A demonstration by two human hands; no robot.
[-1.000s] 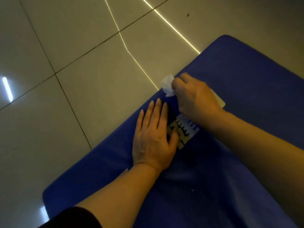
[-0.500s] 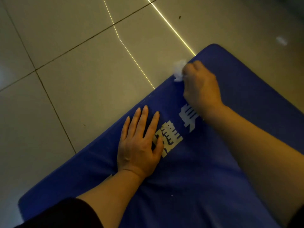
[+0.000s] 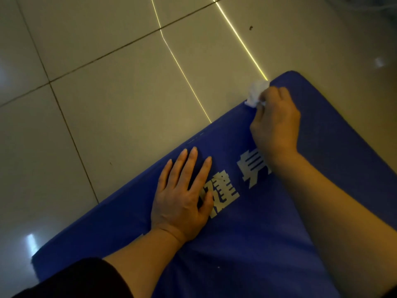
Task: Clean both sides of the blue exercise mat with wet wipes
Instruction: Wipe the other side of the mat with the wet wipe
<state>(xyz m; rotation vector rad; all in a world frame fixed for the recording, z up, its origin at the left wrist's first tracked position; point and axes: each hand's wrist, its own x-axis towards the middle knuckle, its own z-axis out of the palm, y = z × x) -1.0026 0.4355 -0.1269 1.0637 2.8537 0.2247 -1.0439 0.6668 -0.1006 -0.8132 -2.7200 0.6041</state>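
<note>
The blue exercise mat [image 3: 268, 233] lies flat on the tiled floor [image 3: 96, 104], printed side up, with pale characters [image 3: 223, 194] showing near its middle. The right hand [image 3: 277, 125] has its grip clenched around a crumpled white wet wipe [image 3: 255, 93], pressing it onto the mat's long left edge just short of the rounded far corner. The left hand [image 3: 182, 198] rests flat on the mat with straight fingers, grasping nothing, bracing the surface close to the same edge. My guess is that the job is in its first half: only 1 side faces up, the wiping is at the border of that face, and nothing shows the underside treated, so turning the mat over and wiping the other face looks to be left. Whether the middle of this face has been wiped I cannot tell. The mat's long axis runs from the near left of the floor toward the far right, its far end pointing away from the person.
</note>
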